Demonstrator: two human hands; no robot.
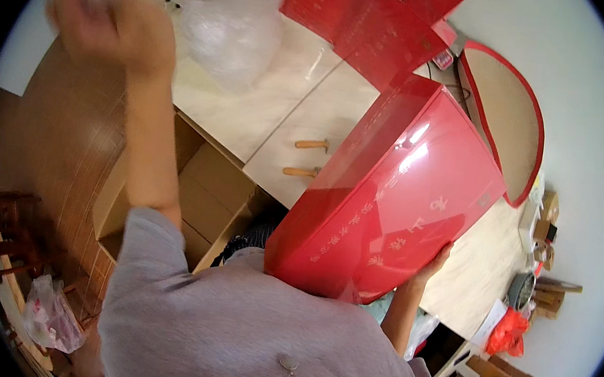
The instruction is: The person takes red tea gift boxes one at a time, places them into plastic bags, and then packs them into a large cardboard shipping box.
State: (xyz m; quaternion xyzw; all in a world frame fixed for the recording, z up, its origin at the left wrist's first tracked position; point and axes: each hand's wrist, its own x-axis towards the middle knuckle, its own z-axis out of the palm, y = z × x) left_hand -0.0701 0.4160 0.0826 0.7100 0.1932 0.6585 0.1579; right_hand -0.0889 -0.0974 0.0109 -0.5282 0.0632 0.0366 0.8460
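A large glossy red box (406,198) with gold lettering leans against my chest, tilted over the table. My right hand (438,266) grips its lower right edge, the fingers showing along the side and the palm hidden. Raised far out to the upper left, my left hand (107,21) is smeared by motion, its fingers curled but indistinct. Translucent plastic bags (223,28) lie beside it on the table; whether it holds any of that plastic I cannot make out.
More red boxes (376,21) stand at the far side of the pale table (278,139). Two wooden-handled tools (311,145) lie near the red box. Below the table edge is an open cardboard carton (204,186). A red-rimmed cover (508,121) leans by the wall.
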